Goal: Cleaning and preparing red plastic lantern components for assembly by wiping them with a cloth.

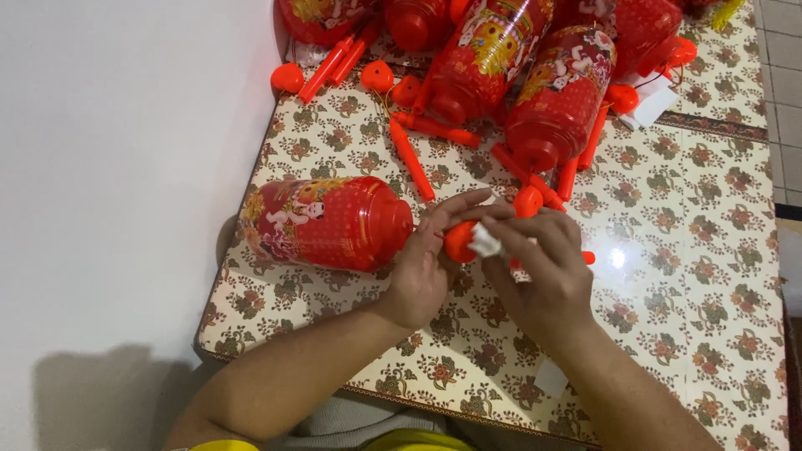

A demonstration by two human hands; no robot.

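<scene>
Pinching orange ball (459,241) between both hands.

One lantern (330,222) lies on the table (685,276), left of the hands (493,267).

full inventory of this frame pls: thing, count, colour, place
lantern near the hands: 1, red with printed pattern, lying on its side at the table's left edge
heaped lanterns: at least 5, partly cut off, red with yellow print, far end of table
sticks: several, red-orange, loose between heap and hands
small caps: several, red-orange, rounded, scattered near the heap
orange cap: 1, held between both hands
white piece: 1, white, against the orange cap; kind unclear
table: 1, cream cover with floral pattern
floor: pale grey, left; tiled strip at right
left hand: 1, gripping the orange cap
right hand: 1, fingers on the white piece
</scene>
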